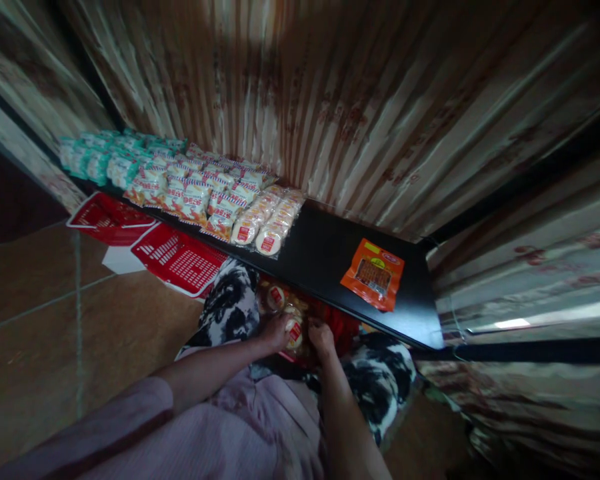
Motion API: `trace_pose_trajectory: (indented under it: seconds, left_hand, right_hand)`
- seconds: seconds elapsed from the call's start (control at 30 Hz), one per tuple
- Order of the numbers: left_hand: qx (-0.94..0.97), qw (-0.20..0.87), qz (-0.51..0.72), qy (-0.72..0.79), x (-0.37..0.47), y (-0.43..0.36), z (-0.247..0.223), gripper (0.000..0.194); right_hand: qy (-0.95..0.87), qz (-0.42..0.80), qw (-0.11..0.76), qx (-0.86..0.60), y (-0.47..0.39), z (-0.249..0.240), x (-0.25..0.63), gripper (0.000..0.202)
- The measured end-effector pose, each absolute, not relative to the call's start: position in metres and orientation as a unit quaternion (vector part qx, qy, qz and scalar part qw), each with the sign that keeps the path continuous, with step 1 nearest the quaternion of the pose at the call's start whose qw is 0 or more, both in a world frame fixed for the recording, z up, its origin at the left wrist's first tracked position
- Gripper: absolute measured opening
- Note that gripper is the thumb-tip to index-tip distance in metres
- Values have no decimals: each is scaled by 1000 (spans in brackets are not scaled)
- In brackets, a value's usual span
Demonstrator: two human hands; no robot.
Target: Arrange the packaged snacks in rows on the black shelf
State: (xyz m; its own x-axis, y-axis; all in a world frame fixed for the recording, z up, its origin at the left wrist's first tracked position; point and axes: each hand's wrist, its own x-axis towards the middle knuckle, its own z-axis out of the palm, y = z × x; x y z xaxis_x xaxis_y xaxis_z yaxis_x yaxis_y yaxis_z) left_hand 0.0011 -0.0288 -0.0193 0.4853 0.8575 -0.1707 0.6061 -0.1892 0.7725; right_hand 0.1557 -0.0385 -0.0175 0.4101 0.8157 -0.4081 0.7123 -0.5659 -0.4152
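Observation:
Low between the knees, my left hand [278, 333] is closed on a clear-wrapped round cake [294, 332] with a red label. Close by on the right, my right hand [322, 337] has its fingers curled together; whatever they pinch is too dark to make out. Another round cake [275, 297] with a red label lies just beyond the left hand. Both hands are over a dim red container [349, 328], mostly hidden by the shelf and the legs. Rows of similar wrapped round cakes [269, 241] lie on the black shelf [316, 240] above.
Left of the cakes, the shelf bears white snack bags [187, 197] and green packets [123, 168]. An orange packet [375, 273] lies near its right end. Red baskets [180, 257] stand on the tiled floor at left. Patterned curtains [300, 100] hang behind and at right.

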Motion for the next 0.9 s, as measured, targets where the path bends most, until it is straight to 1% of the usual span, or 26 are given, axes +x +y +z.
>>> trace_pose_trajectory:
  seconds: [0.1, 0.27, 0.43, 0.53, 0.63, 0.77, 0.83, 0.9]
  left_hand:
    - [758, 406, 161, 484, 0, -31, -20, 46]
    - [759, 396, 179, 485, -2, -35, -23, 47]
    - [750, 404, 219, 477, 0, -37, -32, 53]
    - [728, 412, 253, 486, 1, -38, -30, 53]
    - [704, 414, 281, 504, 0, -38, -20, 52]
    - [658, 429, 318, 531, -3, -33, -4, 53]
    - [631, 442, 339, 541, -4, -31, 2, 53]
    - [603, 451, 366, 547, -6, -29, 8, 54]
  right_hand:
    - [-460, 316, 80, -826, -44, -15, 148, 34]
    - [-454, 325, 93, -824, -48, -8, 147, 33]
    - [-462, 352, 147, -800, -49, -9, 143, 36]
    - [-460, 357, 189, -791, -51, -13, 142, 40]
    - [-438, 358, 255, -784, -52, -18, 142, 43]
    - [-363, 386, 381, -758, -52, -21, 139, 47]
    - [-310, 420, 434, -734, -52, -17, 134, 49]
    - [-255, 480, 486, -685, -54, -7, 128, 47]
